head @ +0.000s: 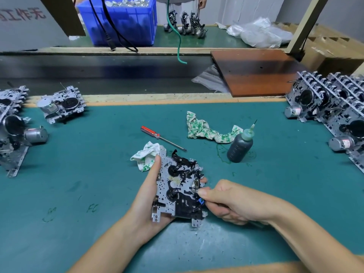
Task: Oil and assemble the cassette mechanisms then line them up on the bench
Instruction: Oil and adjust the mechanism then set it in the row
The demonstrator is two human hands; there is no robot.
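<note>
Left hand [151, 196]: cradles cassette mechanism [178, 189] from beneath, thumb clamped on upper left edge of plate. Right hand [234, 201]: thumb and forefinger pinched on small metal part at right edge of plate; other fingers curled, possibly around a thin tool, not discernible. Mechanism held just above green surface [78, 174], near front centre.

Risks, as judged:
- Small part slipping from pinch; cause: oily fingertips.
- Plate tilting out of palm; cause: sideways push from right hand.
- Oil bottle [240, 146], upright close beyond right hand, tipping; cause: careless reach.
- Screwdriver [162, 137] rolling; cause: a knock when fetching rag [147, 155].

Further out: second rag [206, 131]; assembled units at left [61, 104] and right [334, 111].
</note>
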